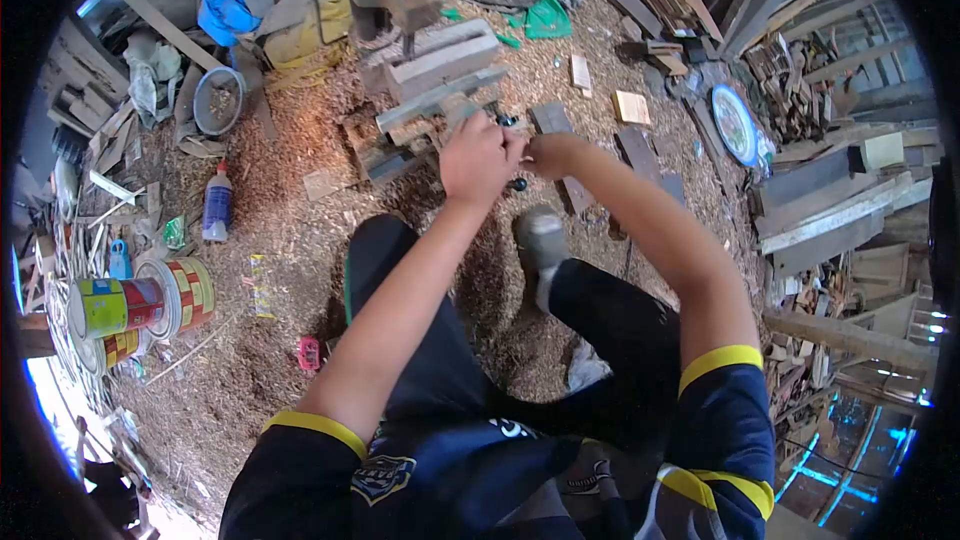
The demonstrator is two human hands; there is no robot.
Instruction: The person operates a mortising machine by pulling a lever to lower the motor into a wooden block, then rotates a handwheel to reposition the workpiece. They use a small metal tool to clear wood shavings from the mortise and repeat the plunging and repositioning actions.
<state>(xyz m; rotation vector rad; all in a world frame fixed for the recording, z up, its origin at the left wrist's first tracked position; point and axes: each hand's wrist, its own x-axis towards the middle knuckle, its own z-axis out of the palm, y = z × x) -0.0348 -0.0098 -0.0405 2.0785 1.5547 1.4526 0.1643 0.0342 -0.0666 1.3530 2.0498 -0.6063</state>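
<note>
My left hand (pixel 476 162) lies over the near end of a metal vise-like machine (pixel 395 155), its fingers curled round something I cannot make out. Beside it, touching or nearly so, my right hand (pixel 552 154) is closed, with its fingertips partly hidden. Dark round knobs (pixel 518 184) show just below and above the hands. Behind the machine is a long wooden block (pixel 440 62) under a drill-like column. A dark flat board (pixel 553 120) lies right beyond my right hand.
Wood shavings cover the ground. A bottle (pixel 217 204) and stacked paint cans (pixel 180 297) stand at the left. At the right are a round blue-rimmed tray (pixel 735 125) and piled planks (pixel 820 210). A pale wood block (pixel 631 108) lies beyond the hands.
</note>
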